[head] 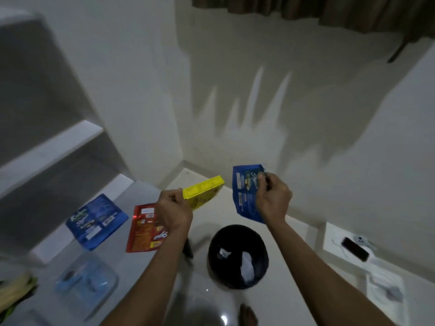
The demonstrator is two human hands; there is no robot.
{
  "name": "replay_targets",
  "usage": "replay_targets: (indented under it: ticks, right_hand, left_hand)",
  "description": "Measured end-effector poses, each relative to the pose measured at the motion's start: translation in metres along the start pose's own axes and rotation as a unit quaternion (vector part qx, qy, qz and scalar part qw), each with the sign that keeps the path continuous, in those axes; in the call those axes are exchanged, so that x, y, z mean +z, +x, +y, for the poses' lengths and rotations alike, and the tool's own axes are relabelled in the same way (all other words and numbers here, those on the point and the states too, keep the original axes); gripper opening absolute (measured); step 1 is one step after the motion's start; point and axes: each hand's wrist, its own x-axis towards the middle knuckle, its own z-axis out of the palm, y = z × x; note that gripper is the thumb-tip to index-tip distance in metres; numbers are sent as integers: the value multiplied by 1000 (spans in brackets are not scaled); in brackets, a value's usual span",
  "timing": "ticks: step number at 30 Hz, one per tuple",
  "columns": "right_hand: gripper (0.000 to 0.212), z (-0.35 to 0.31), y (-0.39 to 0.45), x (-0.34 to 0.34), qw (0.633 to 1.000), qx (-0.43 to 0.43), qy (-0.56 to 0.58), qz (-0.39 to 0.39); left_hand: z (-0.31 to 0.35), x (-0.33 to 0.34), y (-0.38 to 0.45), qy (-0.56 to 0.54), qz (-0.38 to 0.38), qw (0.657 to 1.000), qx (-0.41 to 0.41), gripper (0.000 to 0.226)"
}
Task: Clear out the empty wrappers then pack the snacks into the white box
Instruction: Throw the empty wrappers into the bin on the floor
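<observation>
Here, left hand (174,211) fingers gripping yellow wrapper (203,192), right hand (273,198) fingers pinching blue wrapper (244,191)

White table (141,191) — blue packet (96,221), red packet (143,228)

On the desk (141,191) at left, two snack packets (97,221) (143,228) lie side by side, with a clear container (87,281) nearer the viewer. A bin (237,256) stands on the floor to the right of the desk, below both hands (174,211) (274,198). A phone (355,249) lies far right.
</observation>
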Motion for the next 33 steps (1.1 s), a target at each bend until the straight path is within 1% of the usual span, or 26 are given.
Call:
replay_targets:
  ticks: [3,7,10,11,13,15,19,21,25,27,30,33]
  right_hand:
    - [25,53,-1,5,997,45,-37,-42]
    - [28,111,-3,13,985,101,-81,-109]
    - [27,147,-7,21,969,152,-118,-153]
    - [27,158,-7,24,963,168,-132,-163]
    - [28,175,-7,31,954,184,-147,-185]
    - [29,191,-6,40,947,200,-155,-195]
    - [28,222,-7,60,940,222,-144,-216]
    - [27,234,-8,71,934,231,-149,-228]
    - [25,247,-9,84,931,240,-136,-240]
    - [28,254,-11,86,923,248,-140,-258]
    - [36,255,-12,81,914,256,-150,-278]
    - [40,237,-6,71,915,257,-131,-281]
  left_hand:
    - [-22,41,-21,48,-24,997,-50,22]
    - [-38,86,-50,96,-23,990,-105,30]
    - [-46,112,-72,114,-1,986,-121,48]
    - [-51,122,-75,129,2,982,-137,47]
    - [-66,139,-78,175,-12,968,-178,35]
    - [-83,155,-80,203,-36,957,-206,33]
    - [-112,185,-81,199,-51,950,-238,30]
    - [-129,197,-82,189,-59,951,-239,29]
    - [-149,213,-88,201,-98,951,-214,30]
    - [-150,212,-92,206,-124,948,-208,34]
    - [-144,201,-97,185,-134,950,-212,41]
    - [-134,188,-99,171,-153,956,-181,41]
